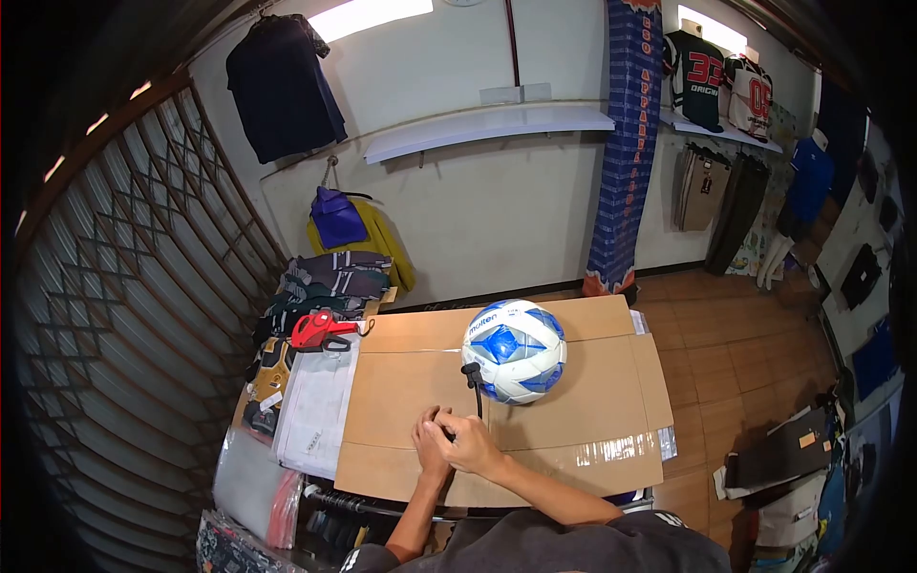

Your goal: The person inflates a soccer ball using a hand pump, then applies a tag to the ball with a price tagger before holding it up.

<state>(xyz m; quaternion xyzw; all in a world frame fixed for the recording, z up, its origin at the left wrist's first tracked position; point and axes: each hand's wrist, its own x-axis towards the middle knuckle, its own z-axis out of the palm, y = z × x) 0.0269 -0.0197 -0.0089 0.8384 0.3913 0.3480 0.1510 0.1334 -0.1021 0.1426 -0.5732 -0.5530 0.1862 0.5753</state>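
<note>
A white and blue football [515, 350] rests on flattened brown cardboard [401, 392] covering a table. A thin black hose [475, 387] runs from the ball's left side down to my hands. My left hand [431, 434] and my right hand [465, 441] are pressed together on the cardboard just in front of the ball, both closed around the lower end of the hose or a small black pump part. What exactly sits inside the fingers is hidden.
A red tape dispenser [317, 330] lies at the cardboard's back left, beside folded clothes [325, 277] and plastic-wrapped packs [313, 406]. A metal folding gate [124, 286] stands on the left. Jerseys [694, 76] hang on the right wall; the floor is wood.
</note>
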